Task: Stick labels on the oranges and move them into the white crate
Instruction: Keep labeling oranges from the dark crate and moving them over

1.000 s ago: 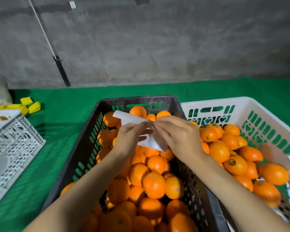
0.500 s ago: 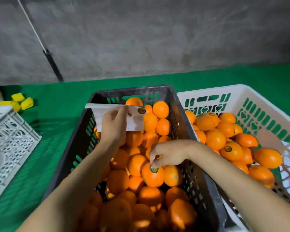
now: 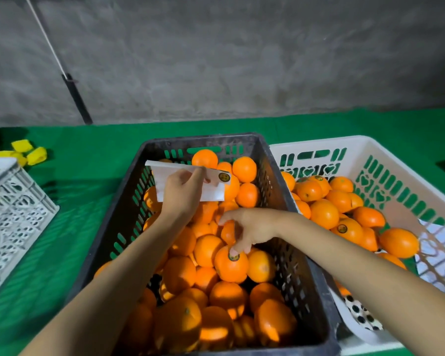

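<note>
Over the black crate's far end, the left hand pinches the label sheet. Mid-crate, the right hand grips nothing; its extended fingertips press a label onto an orange. The white crate touches its right side.

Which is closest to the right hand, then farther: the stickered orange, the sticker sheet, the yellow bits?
1. Stickered orange, touching the right hand.
2. Sticker sheet, in the left hand, behind.
3. Yellow bits, far left on the cloth.

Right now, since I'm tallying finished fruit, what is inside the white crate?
The white crate holds piled oranges, some with round labels, plus a white sheet at right. Its floor and lower fruit are covered.
</note>
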Tool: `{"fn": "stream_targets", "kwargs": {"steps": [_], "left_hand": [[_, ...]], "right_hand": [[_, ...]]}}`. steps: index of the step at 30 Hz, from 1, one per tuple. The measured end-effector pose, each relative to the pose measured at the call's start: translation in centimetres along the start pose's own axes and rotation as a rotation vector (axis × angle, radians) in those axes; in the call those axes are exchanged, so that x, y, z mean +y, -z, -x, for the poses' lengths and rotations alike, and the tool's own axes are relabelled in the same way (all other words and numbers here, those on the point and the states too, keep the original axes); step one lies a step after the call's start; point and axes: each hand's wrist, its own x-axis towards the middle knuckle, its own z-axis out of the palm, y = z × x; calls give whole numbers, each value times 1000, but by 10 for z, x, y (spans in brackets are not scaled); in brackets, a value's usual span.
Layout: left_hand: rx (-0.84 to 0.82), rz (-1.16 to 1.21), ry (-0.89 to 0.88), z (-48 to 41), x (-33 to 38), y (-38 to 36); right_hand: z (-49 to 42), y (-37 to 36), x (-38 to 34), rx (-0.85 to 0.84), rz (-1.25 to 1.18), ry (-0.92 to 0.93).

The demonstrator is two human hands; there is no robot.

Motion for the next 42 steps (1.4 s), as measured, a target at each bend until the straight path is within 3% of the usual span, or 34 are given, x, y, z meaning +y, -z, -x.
{"fn": "stream_targets", "kwargs": {"steps": [5, 8, 13, 21, 24, 28, 32, 35, 38, 40, 42], "left_hand": [[19, -31, -17, -1, 0, 3], [37, -66, -30, -1, -1, 2], [49, -99, -46, -1, -3, 1], [51, -105, -54, -1, -8, 0], [147, -15, -85, -3, -6, 7], [283, 96, -109, -4, -2, 17], [179, 235, -31, -2, 2, 15], [32, 377, 64, -6, -2, 9], [-106, 548, 186, -13, -8, 5], [-180, 615, 195, -15, -11, 6], [-241, 616, 175, -15, -14, 6]], "right_hand": [[-1, 0, 1, -8, 30, -36], [-3, -3, 0, -31, 189, -33], [-10, -8, 9, -231, 458, -43], [-9, -9, 5, -57, 517, 100], [2, -3, 1, 118, 360, 216], [17, 12, 0, 489, 9, 278], [27, 31, 21, 956, -64, 223], [30, 38, 48, 1257, -75, 63], [29, 40, 66, 1428, -143, -105], [26, 41, 77, 1456, -98, -309], [24, 38, 88, 1347, 48, -563]]}}
